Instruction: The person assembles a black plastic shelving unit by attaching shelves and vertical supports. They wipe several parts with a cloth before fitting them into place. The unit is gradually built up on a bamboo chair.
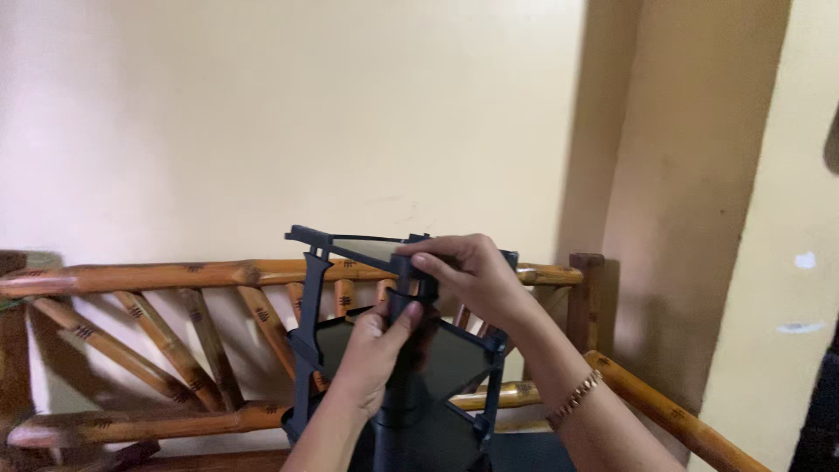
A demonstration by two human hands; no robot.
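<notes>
Here, both hands pinch a dark plastic frame [398,350] at its central spine: left hand [377,350] below, right hand [468,273] above. It looks light, stiff, thin-ribbed and likely breakable, so the spine seems the safest hold.

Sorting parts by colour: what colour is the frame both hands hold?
Dark blue-black frame, seen in the head view.
</notes>
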